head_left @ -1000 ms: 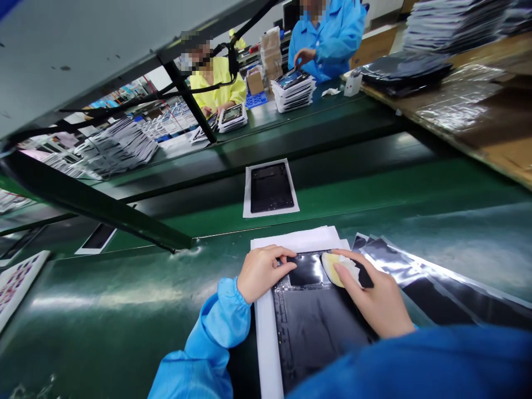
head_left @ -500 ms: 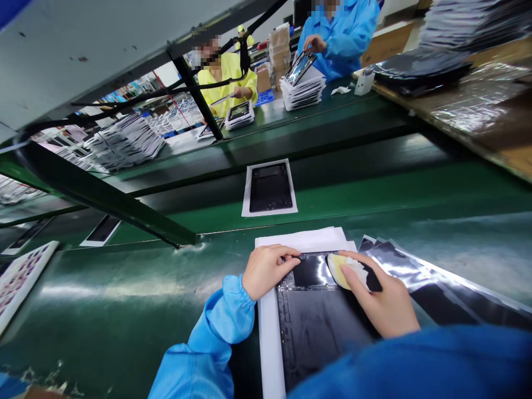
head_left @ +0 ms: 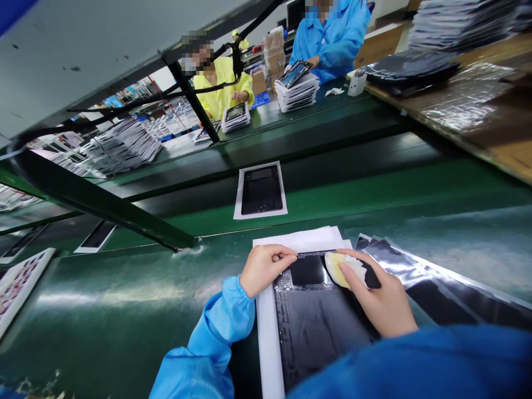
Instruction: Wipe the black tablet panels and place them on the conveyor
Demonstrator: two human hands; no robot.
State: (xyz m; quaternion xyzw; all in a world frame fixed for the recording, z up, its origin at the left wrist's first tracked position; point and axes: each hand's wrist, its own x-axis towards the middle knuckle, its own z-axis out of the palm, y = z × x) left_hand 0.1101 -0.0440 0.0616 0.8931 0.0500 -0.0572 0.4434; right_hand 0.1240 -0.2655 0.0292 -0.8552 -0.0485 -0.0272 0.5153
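A flat black tablet housing [head_left: 322,327] lies on white sheets [head_left: 268,338] in front of me. Its upper part carries a smooth, glossy dark rectangle [head_left: 307,270]. At the upper left corner, my left hand [head_left: 266,269] has thumb and forefinger pinched together; whatever is between them is too small to make out. My right hand [head_left: 384,296] grips a pale yellow pad [head_left: 338,270] with a ragged white edge and a black part behind. That pad rests against the right end of the glossy rectangle.
Dark film sheets [head_left: 440,293] fan out at right. Another panel on white paper [head_left: 261,191] lies on the green belt [head_left: 353,188]. A slanted green post [head_left: 112,205] stands at left. Across the belt, two people sit by stacks [head_left: 297,94]; a cardboard-topped surface [head_left: 499,111] juts in at right.
My left thumb and forefinger have closed together. The panel on the belt has shifted slightly left. Across the belt, the person in blue has lowered a device onto the stack.
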